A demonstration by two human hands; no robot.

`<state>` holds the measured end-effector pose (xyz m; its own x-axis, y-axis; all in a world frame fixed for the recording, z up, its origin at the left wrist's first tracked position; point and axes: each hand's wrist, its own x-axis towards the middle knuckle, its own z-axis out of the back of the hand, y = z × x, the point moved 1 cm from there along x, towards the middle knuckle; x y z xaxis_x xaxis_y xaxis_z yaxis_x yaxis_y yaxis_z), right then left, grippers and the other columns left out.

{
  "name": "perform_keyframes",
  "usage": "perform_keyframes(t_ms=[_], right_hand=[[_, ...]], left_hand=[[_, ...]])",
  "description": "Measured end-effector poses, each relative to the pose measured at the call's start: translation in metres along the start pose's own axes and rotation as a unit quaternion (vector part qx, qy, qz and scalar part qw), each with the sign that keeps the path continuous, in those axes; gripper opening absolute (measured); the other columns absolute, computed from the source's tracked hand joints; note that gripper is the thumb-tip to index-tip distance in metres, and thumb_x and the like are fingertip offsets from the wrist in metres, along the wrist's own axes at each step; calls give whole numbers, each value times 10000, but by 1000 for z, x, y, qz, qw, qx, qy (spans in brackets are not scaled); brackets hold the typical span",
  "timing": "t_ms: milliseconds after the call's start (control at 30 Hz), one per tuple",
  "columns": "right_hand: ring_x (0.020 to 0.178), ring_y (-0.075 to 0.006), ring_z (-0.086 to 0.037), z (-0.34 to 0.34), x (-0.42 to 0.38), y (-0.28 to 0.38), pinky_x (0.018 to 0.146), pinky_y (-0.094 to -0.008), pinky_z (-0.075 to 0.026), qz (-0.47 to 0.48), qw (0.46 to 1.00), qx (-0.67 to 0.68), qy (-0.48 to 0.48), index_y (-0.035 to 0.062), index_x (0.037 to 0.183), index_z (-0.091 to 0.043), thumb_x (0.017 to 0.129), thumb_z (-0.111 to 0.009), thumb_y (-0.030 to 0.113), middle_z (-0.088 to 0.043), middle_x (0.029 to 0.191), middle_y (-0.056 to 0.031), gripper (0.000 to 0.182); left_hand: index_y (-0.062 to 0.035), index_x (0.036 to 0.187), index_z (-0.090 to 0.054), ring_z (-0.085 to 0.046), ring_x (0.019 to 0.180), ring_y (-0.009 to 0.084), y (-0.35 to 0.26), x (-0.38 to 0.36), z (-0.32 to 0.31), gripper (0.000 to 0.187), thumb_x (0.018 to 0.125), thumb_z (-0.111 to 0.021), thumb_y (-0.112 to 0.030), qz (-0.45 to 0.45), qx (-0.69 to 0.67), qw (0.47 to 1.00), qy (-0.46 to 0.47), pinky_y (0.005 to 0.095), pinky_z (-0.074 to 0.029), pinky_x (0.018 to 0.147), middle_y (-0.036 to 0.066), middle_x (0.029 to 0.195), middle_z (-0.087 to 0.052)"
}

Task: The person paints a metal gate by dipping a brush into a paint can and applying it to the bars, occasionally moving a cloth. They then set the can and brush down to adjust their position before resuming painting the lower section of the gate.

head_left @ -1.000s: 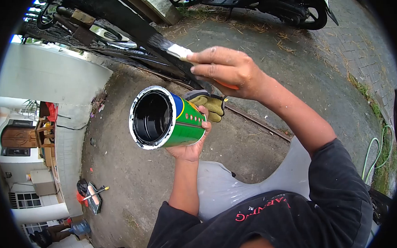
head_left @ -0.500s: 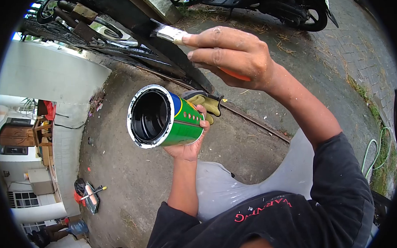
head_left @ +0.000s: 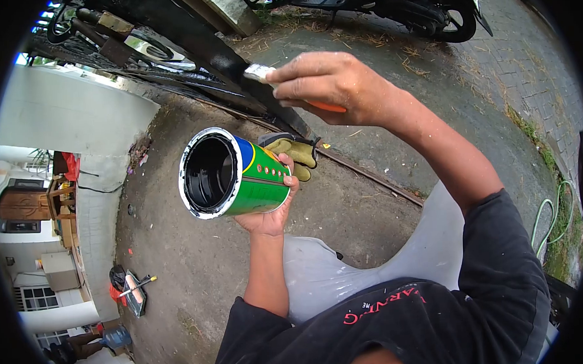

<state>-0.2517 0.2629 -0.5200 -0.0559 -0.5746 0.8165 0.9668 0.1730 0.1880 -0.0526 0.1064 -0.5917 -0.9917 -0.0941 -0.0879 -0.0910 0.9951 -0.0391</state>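
Observation:
My left hand (head_left: 274, 214) is wrapped round a green and blue paint can (head_left: 256, 186), which is tilted with its mouth toward the left. Black paint (head_left: 209, 175) coats the inside, and white and black smears mark the rim. Higher up, my right hand (head_left: 339, 87) grips a paintbrush (head_left: 260, 72) with a silvery ferrule; a bit of its orange handle shows under my fingers. The brush's tip meets the dark metal gate (head_left: 226, 59), its bristles hard to make out there. Behind the can, a yellowish work glove (head_left: 297, 150) lies near the gate's foot.
A metal rail (head_left: 368, 176) runs along the concrete ground beneath the gate. A parked motorcycle (head_left: 420, 14) stands beyond it. On the left lie a paint tray with a roller (head_left: 136, 293) and a water jug (head_left: 116, 337). A green hose (head_left: 549, 218) is at the right.
My right hand has moved the paintbrush a little down and to the right along the gate. The paint can in my left hand has shifted slightly left.

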Motion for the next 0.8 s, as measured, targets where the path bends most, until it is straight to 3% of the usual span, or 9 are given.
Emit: perform_keyframes(t_ms=[133,333,500,600,633,800], right_hand=[[1021,-269,-697,19,35,10,850,-365,-587,100,969,-51,-218,79,1064,-719,785,-768,68,-708,1157,-92,284],[1018,-318,-680,-19,-14,-4,846,-409,-574,9,996,23,-83,50,1063,-688,756,-744,30,-677,1202,-131,313],[999,-346,-690,-26,-72,-5,821,-418,-572,-109,972,100,181,19,1010,-706,831,-730,54,-698,1123,-170,184],[983,-341,-696,-10,-40,-11,826,-409,-572,-97,973,136,160,5,1009,-710,838,-733,68,-708,1093,-166,183],[949,-350,-696,7,-7,-6,826,-423,-566,-67,984,117,114,0,931,-704,834,-726,82,-709,1038,-162,129],[809,-280,-714,77,121,9,731,-359,-569,139,986,-39,-87,30,891,-718,801,-754,49,-714,925,-109,98]], left_hand=[[-141,1347,-574,-398,1277,331,3,2,-2,609,808,-703,-393,4,0,1000,14,504,-429,928,107,1316,-559],[-156,1341,-585,-402,1275,325,1,1,1,610,801,-708,-412,1,5,1000,0,515,-429,929,71,1325,-568],[-179,1359,-585,-400,1279,311,1,4,0,609,817,-696,-434,14,6,1000,12,519,-424,944,51,1334,-576],[-184,1374,-580,-401,1279,314,2,5,1,620,821,-695,-440,15,9,1000,14,517,-421,954,69,1328,-572],[-184,1375,-579,-401,1279,317,3,5,1,621,821,-695,-440,16,7,1000,11,517,-421,954,77,1326,-569],[-186,1363,-587,-409,1273,336,8,8,-1,628,807,-705,-453,15,3,1000,10,522,-432,942,109,1311,-563]])
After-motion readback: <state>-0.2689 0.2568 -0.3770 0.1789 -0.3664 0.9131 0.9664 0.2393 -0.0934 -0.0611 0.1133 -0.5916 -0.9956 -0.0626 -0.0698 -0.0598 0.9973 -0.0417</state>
